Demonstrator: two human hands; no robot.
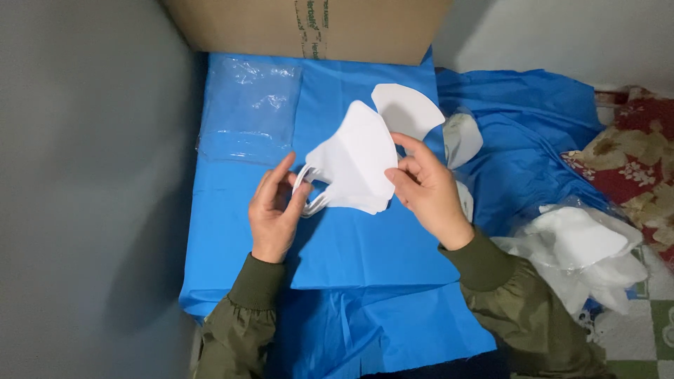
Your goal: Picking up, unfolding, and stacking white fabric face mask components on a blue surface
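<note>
Olive sleeves lead to both hands: the left hand (275, 210) pinches the ear loops, the right hand (427, 186) pinches the white mask (357, 160), held between them above the blue tabletop (351, 245).

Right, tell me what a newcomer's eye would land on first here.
First, the white face mask held up at the centre, the left hand at its ear loops and the right hand on its other edge. Beneath lies the bright blue sheet. At right, a heap of white masks in clear plastic.
</note>
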